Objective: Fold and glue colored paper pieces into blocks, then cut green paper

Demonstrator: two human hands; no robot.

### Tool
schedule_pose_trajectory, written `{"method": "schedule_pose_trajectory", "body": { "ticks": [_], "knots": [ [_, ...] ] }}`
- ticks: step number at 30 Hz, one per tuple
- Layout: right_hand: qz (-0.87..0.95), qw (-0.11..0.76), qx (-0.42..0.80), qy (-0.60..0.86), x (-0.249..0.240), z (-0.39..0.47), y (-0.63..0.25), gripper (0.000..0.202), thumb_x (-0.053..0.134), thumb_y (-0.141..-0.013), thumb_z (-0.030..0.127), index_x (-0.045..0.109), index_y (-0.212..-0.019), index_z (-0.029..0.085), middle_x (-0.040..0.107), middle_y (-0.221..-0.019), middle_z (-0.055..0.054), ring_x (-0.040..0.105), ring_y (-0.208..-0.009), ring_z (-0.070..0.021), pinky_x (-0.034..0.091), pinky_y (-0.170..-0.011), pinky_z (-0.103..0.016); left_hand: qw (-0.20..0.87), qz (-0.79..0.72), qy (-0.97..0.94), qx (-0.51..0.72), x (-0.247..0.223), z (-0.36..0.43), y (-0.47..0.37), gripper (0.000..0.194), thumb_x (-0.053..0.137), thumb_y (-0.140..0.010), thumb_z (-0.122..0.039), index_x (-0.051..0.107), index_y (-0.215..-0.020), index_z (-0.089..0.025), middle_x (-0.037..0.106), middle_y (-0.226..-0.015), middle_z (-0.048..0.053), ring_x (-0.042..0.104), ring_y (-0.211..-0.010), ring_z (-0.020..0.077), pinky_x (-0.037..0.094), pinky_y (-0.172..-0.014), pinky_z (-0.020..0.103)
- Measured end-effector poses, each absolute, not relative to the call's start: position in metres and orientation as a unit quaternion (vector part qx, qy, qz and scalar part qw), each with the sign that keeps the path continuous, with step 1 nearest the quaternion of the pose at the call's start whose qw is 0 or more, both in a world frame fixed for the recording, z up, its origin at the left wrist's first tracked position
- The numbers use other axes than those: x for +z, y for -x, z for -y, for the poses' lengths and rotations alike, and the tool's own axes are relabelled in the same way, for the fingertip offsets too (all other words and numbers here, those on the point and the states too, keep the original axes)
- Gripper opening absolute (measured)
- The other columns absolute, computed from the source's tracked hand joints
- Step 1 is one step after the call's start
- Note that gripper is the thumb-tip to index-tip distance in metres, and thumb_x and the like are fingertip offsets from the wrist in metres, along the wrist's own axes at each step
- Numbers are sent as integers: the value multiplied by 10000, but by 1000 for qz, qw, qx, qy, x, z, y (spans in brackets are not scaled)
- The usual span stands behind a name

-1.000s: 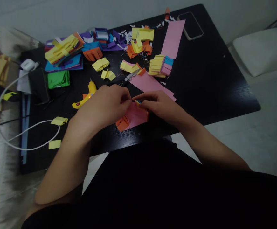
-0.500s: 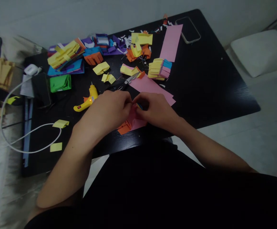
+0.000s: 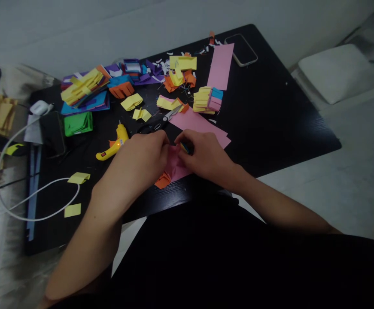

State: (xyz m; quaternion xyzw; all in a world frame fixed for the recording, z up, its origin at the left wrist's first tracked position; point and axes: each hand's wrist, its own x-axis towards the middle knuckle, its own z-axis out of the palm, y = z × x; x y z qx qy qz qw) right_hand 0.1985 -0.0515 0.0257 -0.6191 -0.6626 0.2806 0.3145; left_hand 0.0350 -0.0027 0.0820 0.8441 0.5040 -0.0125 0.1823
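The left hand point(image 3: 148, 150) is curled, knuckles up. The right hand point(image 3: 206, 154) faces it closely, fingers point(image 3: 184, 134) bent toward the thumb point(image 3: 184, 158). Both bare forearms point(image 3: 101, 214) slant inward.

Pink paper piece point(image 3: 177, 171) sits near the front edge of the black table point(image 3: 260, 124), creased, its upper part bunched and half hidden by fingers. Orange folded paper point(image 3: 162, 180) at its lower-left corner, pleated, touching. Yellow-and-blue paper edge point(image 3: 184, 148) pokes up at its upper right, mostly covered.

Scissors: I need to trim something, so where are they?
In the head view, the scissors lie beyond the left hand, right of the yellow glue gun.
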Motion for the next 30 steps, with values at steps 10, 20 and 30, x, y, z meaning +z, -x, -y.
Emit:
{"method": "schedule_pose_trajectory", "body": {
  "ticks": [10,20,30],
  "knots": [
    [671,284,273,629,26,51,-200,190,638,-877,139,739,-1037,157,792,-982,-73,699,-878,-217,468,-798,-317,147,-506,-847,-71,88,6,-39,264,478,-981,-249,739,-1007,-229,743,-864,69,684,-774,255,482,-723,346],
    [677,277,267,628,26,52,-200,244,575,-930,125,742,-1108,137,801,-1035,-100,728,-932,-232,489,-824,-321,166,-509,-842,-71,88,1,-37,269,474,-976,-269,733,-1016,-206,757,-883,72,676,-766,240,493,-745,352],
    [678,258,281,628,29,54,-198,340,512,-953,122,705,-1232,104,786,-1150,-136,729,-1041,-256,502,-940,-350,252,-487,-836,14,78,-6,-29,211,553,-944,-333,727,-903,-221,732,-780,25,632,-701,198,437,-670,318]
  ]
}}
